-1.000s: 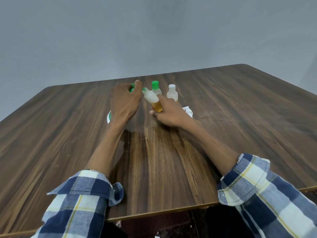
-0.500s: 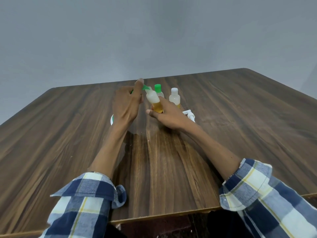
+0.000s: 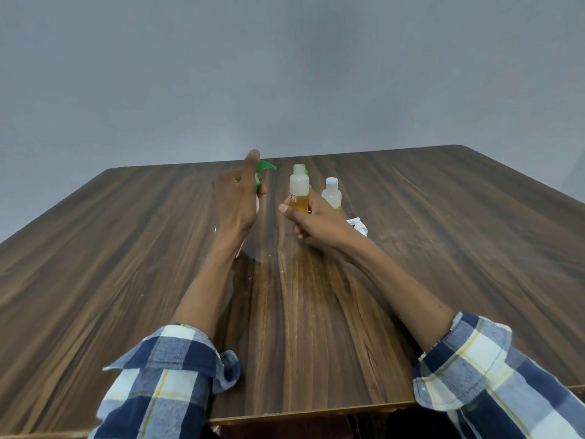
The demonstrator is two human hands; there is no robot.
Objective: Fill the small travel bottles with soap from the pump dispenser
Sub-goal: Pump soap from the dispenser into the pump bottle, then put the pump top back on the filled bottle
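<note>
While I am lining things up, I am judging that the open bottle (image 3: 298,189) wants its mouth tucked right under the green pump dispenser (image 3: 265,167) spout, now apart. My right hand (image 3: 311,218) is pinching the upright, part-filled bottle low down; my left hand (image 3: 235,198) is wrapping the dispenser, forefinger lying over the pump head.

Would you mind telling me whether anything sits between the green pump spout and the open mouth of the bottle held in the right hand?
Nothing visible does. The green pump spout points toward the open bottle held upright by the right hand, with only an open gap over the table between them.
</note>
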